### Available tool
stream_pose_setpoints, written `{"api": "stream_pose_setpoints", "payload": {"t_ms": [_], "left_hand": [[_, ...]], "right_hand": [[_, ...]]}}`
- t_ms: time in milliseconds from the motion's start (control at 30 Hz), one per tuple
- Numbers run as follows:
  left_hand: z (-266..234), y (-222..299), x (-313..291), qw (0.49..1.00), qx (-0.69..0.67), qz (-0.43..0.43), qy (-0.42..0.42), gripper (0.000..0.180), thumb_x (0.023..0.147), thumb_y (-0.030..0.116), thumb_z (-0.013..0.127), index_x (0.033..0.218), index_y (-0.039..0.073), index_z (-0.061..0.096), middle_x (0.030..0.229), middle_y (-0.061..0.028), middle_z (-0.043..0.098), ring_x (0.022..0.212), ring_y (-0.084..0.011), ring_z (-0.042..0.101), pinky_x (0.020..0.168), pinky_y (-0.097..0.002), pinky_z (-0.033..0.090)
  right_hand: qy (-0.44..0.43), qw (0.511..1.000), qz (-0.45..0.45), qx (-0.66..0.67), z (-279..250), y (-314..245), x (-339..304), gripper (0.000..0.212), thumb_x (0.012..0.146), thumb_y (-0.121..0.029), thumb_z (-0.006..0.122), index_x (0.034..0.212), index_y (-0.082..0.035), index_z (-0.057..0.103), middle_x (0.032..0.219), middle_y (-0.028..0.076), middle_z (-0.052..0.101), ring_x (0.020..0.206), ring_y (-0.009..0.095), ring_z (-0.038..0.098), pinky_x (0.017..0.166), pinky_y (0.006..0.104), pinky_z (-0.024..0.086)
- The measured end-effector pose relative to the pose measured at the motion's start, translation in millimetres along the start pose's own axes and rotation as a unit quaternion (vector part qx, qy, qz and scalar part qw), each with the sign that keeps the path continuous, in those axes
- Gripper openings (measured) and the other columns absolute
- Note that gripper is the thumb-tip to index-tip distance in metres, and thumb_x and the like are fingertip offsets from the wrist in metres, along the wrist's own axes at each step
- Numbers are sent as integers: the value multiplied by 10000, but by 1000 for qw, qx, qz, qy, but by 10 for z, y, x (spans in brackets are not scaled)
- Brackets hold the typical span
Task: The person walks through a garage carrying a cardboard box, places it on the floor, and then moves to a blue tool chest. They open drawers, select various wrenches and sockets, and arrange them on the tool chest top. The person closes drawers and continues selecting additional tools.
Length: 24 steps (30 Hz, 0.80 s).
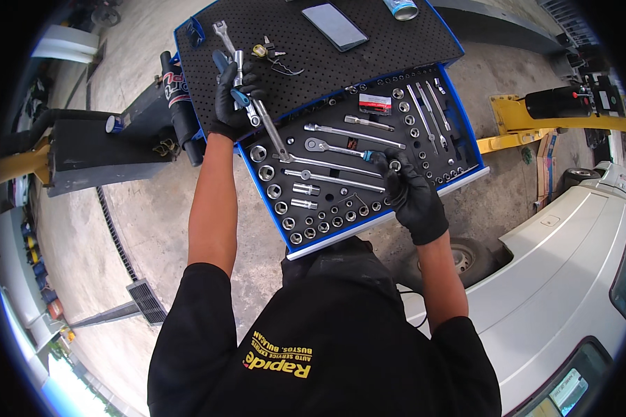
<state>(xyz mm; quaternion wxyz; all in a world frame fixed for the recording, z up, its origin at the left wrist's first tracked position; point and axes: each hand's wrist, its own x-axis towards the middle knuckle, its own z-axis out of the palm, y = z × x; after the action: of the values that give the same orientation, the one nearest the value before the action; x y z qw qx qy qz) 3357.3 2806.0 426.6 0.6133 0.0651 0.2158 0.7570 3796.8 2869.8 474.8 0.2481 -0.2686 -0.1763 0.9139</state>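
Note:
My left hand, in a black glove, is closed around a bundle of chrome socket tools above the left edge of the tool drawer. In it show a long bar with a swivel head, a second bar slanting over the drawer, and blue-grey ratchet handles. My right hand, gloved too, pinches a small chrome socket over the drawer's right half. Beside those fingers lies a ratchet, its blue-grey handle end touching or just under them. The open drawer holds sockets and bars in black foam.
On the cart's perforated black top lie keys, a flat grey-screened device and a blue can. A white vehicle stands at the right. Yellow lift arms reach in from the right, others from the left.

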Motion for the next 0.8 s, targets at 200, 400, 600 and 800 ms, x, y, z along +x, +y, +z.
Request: {"api": "stream_pose_setpoints", "payload": {"t_ms": [200, 400, 600, 800], "left_hand": [[-19, -37, -30, 1000, -8, 0, -28, 250, 1108, 349, 622, 1138, 103, 593, 830, 38, 532, 659, -45, 506, 666, -272, 466], [-3, -72, -78, 1000, 0, 13, -18, 303, 1110, 344, 607, 1176, 49, 620, 847, 18, 534, 677, -62, 525, 653, -270, 476], [53, -101, -132, 1000, 5, 5, 28, 276, 1083, 351, 658, 1133, 84, 610, 820, 34, 547, 619, -46, 519, 635, -260, 470], [159, -150, -213, 997, 10, 9, 72, 297, 1067, 377, 679, 1153, 99, 618, 848, 30, 587, 622, -51, 539, 650, -293, 495]], "right_hand": [[24, 985, -56, -161, 110, 31, -52, 273, 1151, -83, 496, 1351, 49, 627, 1209, 114, 734, 1090, 144, 718, 883, 216, 626], [105, 966, 15, -237, -155, -40, -158, 242, 1114, -241, 616, 1207, -27, 680, 894, 30, 670, 706, 67, 592, 573, 203, 447], [167, 840, 192, -480, -653, -162, -522, 348, 1043, -387, 701, 957, -51, 727, 633, -42, 544, 506, 45, 444, 465, 234, 300], [139, 819, 172, -529, -857, -4, -390, 394, 1009, -394, 745, 865, -28, 753, 626, 36, 666, 430, 53, 445, 416, 254, 307]]}}
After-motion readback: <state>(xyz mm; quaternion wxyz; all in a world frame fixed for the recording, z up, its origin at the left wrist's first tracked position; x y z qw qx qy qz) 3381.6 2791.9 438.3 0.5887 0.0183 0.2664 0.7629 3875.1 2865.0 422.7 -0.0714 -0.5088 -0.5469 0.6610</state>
